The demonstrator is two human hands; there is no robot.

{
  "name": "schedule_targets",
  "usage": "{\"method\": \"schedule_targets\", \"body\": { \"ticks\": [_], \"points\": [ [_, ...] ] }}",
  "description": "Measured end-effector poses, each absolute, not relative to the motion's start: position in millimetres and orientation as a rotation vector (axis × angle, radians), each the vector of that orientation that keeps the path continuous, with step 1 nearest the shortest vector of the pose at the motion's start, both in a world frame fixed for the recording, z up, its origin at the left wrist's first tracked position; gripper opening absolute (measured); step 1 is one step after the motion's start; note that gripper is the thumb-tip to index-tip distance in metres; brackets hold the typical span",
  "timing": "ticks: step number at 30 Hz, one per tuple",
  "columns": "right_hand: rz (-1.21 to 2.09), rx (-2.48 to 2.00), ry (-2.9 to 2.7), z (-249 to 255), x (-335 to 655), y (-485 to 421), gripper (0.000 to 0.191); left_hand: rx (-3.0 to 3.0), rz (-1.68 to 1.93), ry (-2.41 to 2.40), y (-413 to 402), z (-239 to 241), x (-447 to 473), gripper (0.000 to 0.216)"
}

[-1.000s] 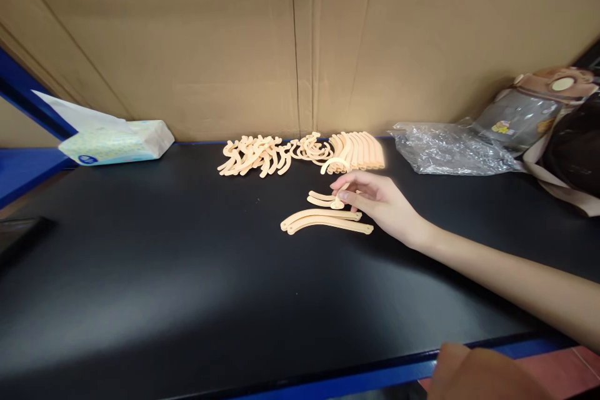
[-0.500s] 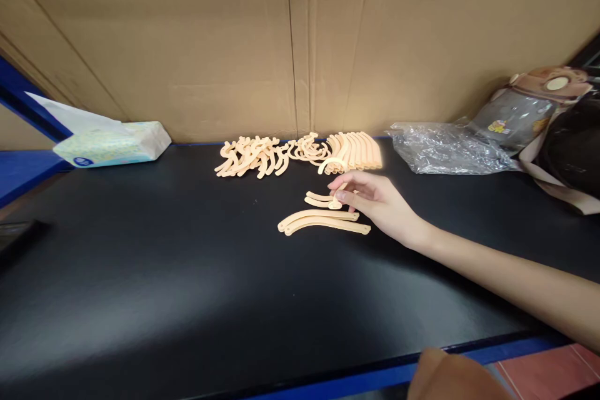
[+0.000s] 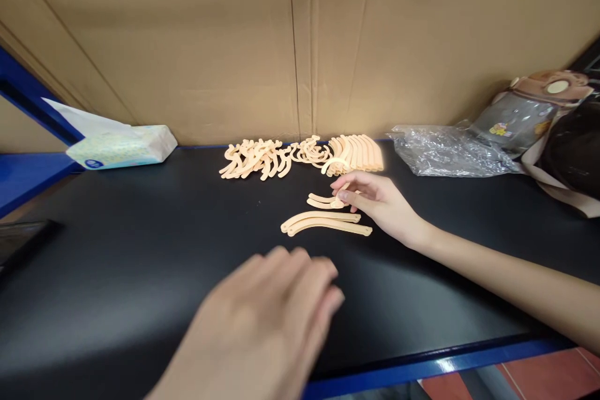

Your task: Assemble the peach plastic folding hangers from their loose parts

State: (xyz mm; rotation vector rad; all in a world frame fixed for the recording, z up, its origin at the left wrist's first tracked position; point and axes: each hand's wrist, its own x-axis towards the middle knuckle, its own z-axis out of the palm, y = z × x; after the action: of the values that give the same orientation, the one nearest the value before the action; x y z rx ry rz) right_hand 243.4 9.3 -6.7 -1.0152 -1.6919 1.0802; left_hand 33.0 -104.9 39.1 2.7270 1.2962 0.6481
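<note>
My right hand (image 3: pixel 382 203) pinches a small cream plastic hook-like piece (image 3: pixel 337 204) between thumb and fingers, just above the table. Beside it lie two short curved cream pieces (image 3: pixel 319 200), their right ends partly hidden by the hand. Nearer to me, two long curved cream plastic arms (image 3: pixel 328 223) rest side by side, with small holes at their ends. My left hand (image 3: pixel 262 312) is over the near part of the table, back of the hand up, apart from the pieces. Motion blurs its fingers, and its palm side is hidden.
Along the cardboard wall (image 3: pixel 210 44) lie a heap of curved pieces (image 3: pixel 255 159), several hooks (image 3: pixel 312 150) and a row of long arms (image 3: pixel 359 153). A tissue pack (image 3: pixel 126 147) stands left. A clear plastic bag (image 3: pixel 445 150) and a bottle (image 3: pixel 520 115) are at right.
My left hand has come in from the bottom edge over the table. My right hand keeps its pinch on the small piece, nearly still. The view has shifted slightly.
</note>
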Motion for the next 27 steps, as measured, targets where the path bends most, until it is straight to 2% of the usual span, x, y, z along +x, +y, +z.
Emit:
{"method": "schedule_targets", "body": {
  "ticks": [6, 10, 15, 18, 20, 23, 27],
  "points": [
    [1.096, -0.991, -1.67, -4.6, 242.2, 5.5, 0.017, 2.742, 0.46, 1.86, -43.4, 60.0, 17.5, 0.027],
    [1.099, -0.969, -1.661, -3.5, 242.3, 3.5, 0.018, 2.808, 0.475, 1.791, -18.5, 62.7, 22.1, 0.024],
    [1.071, -0.974, -1.67, -6.8, 243.7, 5.2, 0.017, 3.197, 0.874, 1.693, 15.8, 57.0, 28.2, 0.025],
    [1.08, -0.968, -1.667, -9.0, 244.8, 6.6, 0.016, 2.803, 1.306, 1.721, 41.3, 50.8, 30.5, 0.016],
    [1.077, -0.972, -1.665, -9.1, 245.4, 6.8, 0.015, 2.401, 1.46, 1.67, 54.6, 42.0, 30.4, 0.016],
    [1.067, -0.981, -1.665, -7.5, 245.5, 6.3, 0.015, 2.182, 1.399, 1.537, 56.8, 24.3, 25.3, 0.023],
    [1.062, -0.986, -1.656, -5.9, 245.0, 5.7, 0.014, 2.304, 1.148, 1.392, 25.2, 7.1, 12.2, 0.02]
  ]
}}
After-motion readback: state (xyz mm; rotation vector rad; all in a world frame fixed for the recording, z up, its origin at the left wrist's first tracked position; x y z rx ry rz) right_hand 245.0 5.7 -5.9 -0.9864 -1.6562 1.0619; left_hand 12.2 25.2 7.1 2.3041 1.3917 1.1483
